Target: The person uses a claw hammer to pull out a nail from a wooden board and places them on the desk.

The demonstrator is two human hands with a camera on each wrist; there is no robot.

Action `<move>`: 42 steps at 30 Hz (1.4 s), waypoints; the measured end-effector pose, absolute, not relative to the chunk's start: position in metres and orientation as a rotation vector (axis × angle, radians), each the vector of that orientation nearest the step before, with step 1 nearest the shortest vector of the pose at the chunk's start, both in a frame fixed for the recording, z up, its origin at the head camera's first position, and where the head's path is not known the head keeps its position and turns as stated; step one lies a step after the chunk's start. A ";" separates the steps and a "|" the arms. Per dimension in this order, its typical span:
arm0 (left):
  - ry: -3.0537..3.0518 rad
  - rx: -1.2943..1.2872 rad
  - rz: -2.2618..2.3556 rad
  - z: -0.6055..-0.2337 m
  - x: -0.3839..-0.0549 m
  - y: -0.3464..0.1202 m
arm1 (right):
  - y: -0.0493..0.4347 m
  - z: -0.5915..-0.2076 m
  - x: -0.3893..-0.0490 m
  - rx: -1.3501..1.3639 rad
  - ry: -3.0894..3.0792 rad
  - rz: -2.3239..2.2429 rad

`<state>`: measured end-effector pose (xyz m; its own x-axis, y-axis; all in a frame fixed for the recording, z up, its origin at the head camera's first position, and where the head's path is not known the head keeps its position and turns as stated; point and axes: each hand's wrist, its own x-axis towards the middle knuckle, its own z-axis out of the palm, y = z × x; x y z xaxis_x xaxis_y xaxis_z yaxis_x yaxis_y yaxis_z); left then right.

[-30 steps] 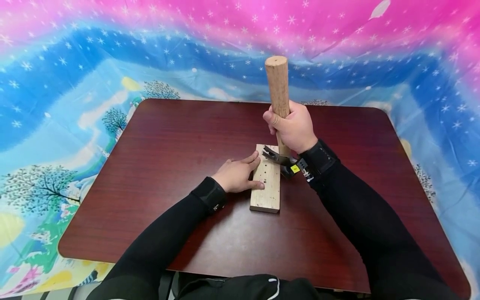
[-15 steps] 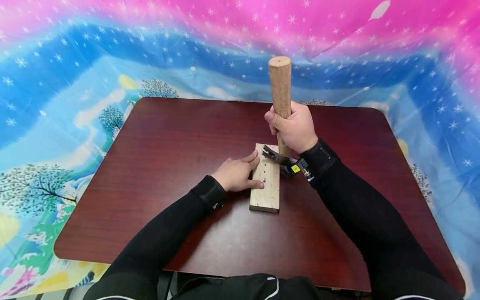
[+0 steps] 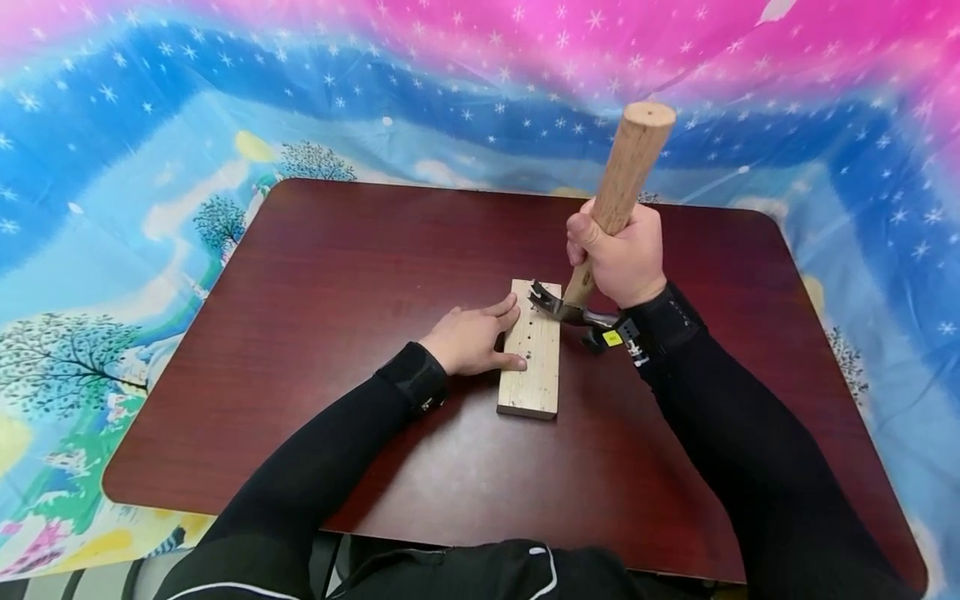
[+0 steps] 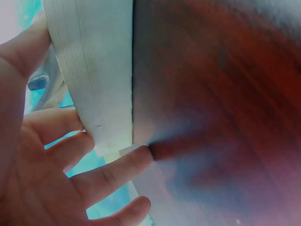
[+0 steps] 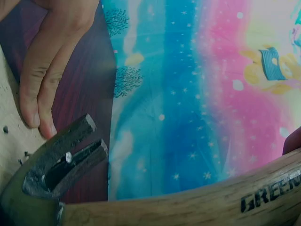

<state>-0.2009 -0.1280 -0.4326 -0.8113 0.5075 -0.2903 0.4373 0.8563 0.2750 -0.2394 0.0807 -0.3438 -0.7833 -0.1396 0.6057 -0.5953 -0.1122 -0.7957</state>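
Okay, going left to right with the wooden board [image 3: 528, 392] as reference. Left of it, past the tabletop [image 3: 360, 250]: printed cloth [image 3: 75, 208], blue and pink with trees and snowflakes, which also runs behind the board and round to its right. Black left sleeve [image 3: 300, 450] comes in from the board's near left, dark wristband [image 3: 414, 375] at its end. My left hand [image 3: 471, 340] is at the board's left edge, fingers extended, pressing rather than grasping. Thumb lies on the top face, two fingertips touch farther along that edge; in the left wrist view the other two stick out beside the board's end.

Board itself: flat on the tabletop, long side running away from me, small dark spots on the top face.

Next, hammer [image 3: 579, 286]. Claw [image 3: 546, 301] is over the board's far half, prongs pointing left; bright spot between them, can't tell what. Striking end is off the board's right edge. Can't tell exactly where the head bears on the wood. Wooden handle [image 3: 633, 162] rises beside the board's right edge, leaning right, dark lettering on it partly cut off.

My right hand [image 3: 622, 258], beyond and right of the board, grips the handle, fingers wrapped round. Yellow tag [image 3: 612, 338] by that wrist, then black right sleeve [image 3: 742, 433], right of the board.
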 end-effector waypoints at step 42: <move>2.649 0.679 0.420 -0.435 -0.192 -0.130 | 0.141 -0.360 -0.242 0.586 -1.258 2.549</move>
